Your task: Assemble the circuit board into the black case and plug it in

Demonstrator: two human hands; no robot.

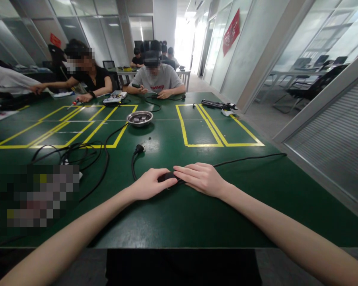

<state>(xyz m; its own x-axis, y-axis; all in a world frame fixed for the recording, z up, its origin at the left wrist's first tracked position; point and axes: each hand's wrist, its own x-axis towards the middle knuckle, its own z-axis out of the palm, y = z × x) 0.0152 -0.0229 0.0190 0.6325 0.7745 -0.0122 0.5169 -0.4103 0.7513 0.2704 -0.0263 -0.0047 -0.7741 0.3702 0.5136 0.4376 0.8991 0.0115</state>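
Observation:
A black power adapter (166, 177), mostly covered by my hands, is low over the green table in front of me. From the left, my left hand (149, 184) is closed round it, thumb along the near side. My right hand (201, 178) grips its right end, fingers together and laid over the top. A black cable with a plug (139, 149) curves out past my left hand, and the plug rests on the table. On the right, a thin black cord (250, 159) runs from under my right hand to the table's right edge.
A metal bowl (139, 124) with small metal parts stands ahead. Coiled black cables (74, 153) and a blurred-out object (41, 198) lie left. A folded black tripod (217, 105) is at the far right. Yellow tape (203, 145) marks the table (179, 226). Several people sit across.

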